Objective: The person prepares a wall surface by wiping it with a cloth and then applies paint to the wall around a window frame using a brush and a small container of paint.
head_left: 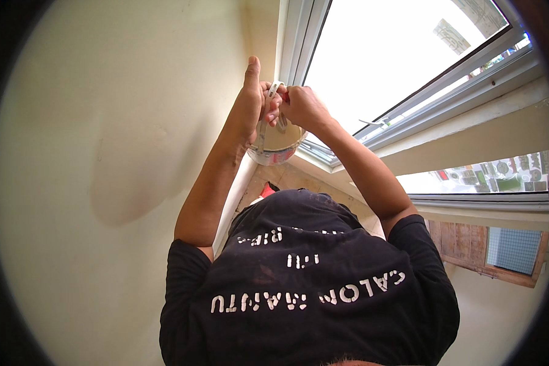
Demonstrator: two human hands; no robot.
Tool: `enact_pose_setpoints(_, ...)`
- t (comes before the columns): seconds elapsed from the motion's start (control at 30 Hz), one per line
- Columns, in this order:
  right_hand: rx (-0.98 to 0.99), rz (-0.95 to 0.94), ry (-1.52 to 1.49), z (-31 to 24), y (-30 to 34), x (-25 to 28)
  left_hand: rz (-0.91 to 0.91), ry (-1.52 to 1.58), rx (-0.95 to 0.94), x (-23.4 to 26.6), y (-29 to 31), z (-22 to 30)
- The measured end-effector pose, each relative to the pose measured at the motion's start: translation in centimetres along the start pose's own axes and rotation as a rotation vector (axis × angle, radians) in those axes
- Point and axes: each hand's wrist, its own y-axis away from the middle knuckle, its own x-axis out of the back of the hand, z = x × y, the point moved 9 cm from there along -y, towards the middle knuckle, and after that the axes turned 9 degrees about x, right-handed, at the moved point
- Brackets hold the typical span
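Note:
My left hand [259, 104] is raised beside the wall, its thumb pointing up and its fingers curled at the white plastic handle [276, 89] of a small bucket. Below both hands hangs that bucket [276, 157], white with coloured marks on its outside and a pale beige inside. Close against the left fingers, my right hand [307, 108] is closed around a tool with a red grip [286, 96]. The tool's lower part seems to reach down over the bucket's mouth, but its working end is too small and hidden to tell.
A pale wall [122, 122] with a darker smooth patch runs along my left. At the right stands a window with a grey-white frame [409, 104] and a small white latch [373, 123]. Farther right are a ledge and a wooden-framed panel [463, 244]. Tiled floor shows below.

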Motion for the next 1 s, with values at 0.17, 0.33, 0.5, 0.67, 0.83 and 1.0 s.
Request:
enact_pose_setpoints(0.17,-0.002,-0.116,-0.029,0.3,-0.2,-1.0,-0.012,0.005,0.0,-0.1,-0.3,-0.1)
enact_pose_setpoints(0.33,-0.022,-0.035,-0.158,0.5,0.3,0.5,-0.009,0.01,0.008,-0.2,0.0,-0.1)
enact_pose_setpoints(0.5,-0.063,0.06,-0.376,1.7,2.6,4.4,0.017,0.003,-0.004,-0.2,0.2,0.1)
enact_pose_setpoints(0.67,-0.169,0.095,-0.631,5.1,4.2,4.5,-0.012,-0.013,0.013,-0.2,-0.1,-0.3)
enact_pose_setpoints(0.83,-0.216,0.185,-0.938,7.4,5.3,3.1,0.051,-0.008,0.039,0.7,-0.9,-1.2)
enact_pose_setpoints(1.0,-0.28,0.276,-1.165,8.9,5.9,1.6,0.062,0.009,0.059,1.2,-1.3,-1.6)
